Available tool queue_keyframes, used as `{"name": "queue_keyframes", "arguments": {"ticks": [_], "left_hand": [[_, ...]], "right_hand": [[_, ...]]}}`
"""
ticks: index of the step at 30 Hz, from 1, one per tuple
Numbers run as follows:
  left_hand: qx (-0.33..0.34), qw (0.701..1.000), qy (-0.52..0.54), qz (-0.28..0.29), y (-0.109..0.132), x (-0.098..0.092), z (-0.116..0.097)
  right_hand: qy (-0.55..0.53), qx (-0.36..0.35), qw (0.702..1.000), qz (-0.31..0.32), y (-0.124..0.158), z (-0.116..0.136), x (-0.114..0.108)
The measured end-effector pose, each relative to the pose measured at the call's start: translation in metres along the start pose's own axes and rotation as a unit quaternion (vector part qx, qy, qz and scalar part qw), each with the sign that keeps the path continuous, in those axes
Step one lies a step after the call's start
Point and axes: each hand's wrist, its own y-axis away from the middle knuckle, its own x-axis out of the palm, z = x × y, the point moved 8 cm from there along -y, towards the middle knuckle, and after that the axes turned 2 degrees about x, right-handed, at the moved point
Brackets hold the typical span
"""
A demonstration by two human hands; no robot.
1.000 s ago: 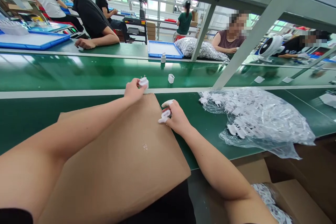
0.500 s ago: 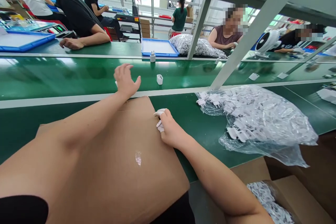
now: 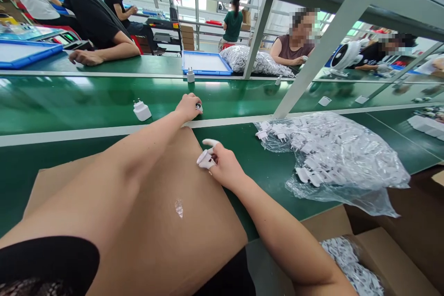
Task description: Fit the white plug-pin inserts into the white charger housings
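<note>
My left hand (image 3: 189, 107) reaches over the green conveyor belt, its fingers closed around a small white charger housing (image 3: 199, 107) whose dark opening shows. To its left on the belt lies a white plug charger (image 3: 142, 110), pins up. Close to the cardboard's right edge is my right hand (image 3: 225, 165), with white coverings on its fingertips. Its thumb and fingers are closed on a small white plastic piece (image 3: 206, 159), partly hidden by them. Beneath both arms lies a brown cardboard sheet (image 3: 163, 222).
A clear bag of white plug parts (image 3: 350, 152) lies on the bench at right. Below it stands a carton (image 3: 391, 259) of white parts. Slanted metal posts (image 3: 305, 60) rise beyond the belt's near edge. Another charger (image 3: 190, 75) stands near a blue-rimmed tray (image 3: 208, 74). Several people sit opposite.
My left hand, open before, has moved right and closed on the charger housing. The plug charger it mostly hid is now in full view. The white piece in my right hand shows more clearly.
</note>
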Motion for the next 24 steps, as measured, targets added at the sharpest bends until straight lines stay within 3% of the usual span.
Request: {"name": "queue_keyframes", "arguments": {"ticks": [5,11,14,18,21,24], "left_hand": [[0.082,0.994,0.057,-0.033,0.057,-0.034,-0.029],[0.155,0.982,0.111,0.011,0.166,-0.042,-0.067],[0.122,0.983,0.137,0.005,0.201,-0.037,-0.067],[0.038,0.959,0.28,0.019,0.221,-0.02,-0.051],[0.026,0.939,0.341,0.026,0.225,-0.01,-0.045],[0.034,0.939,0.342,0.019,0.224,-0.007,-0.044]], "right_hand": [[-0.218,0.068,0.965,-0.127,-0.006,-0.011,-0.025],[-0.297,0.124,0.943,-0.082,-0.006,-0.013,-0.024],[-0.304,0.152,0.938,-0.072,-0.005,-0.018,-0.023],[-0.224,0.114,0.963,-0.095,-0.001,-0.01,-0.026],[-0.058,0.011,0.992,-0.112,0.007,0.015,-0.026],[0.089,-0.113,0.985,-0.097,0.018,0.043,-0.014]]}}
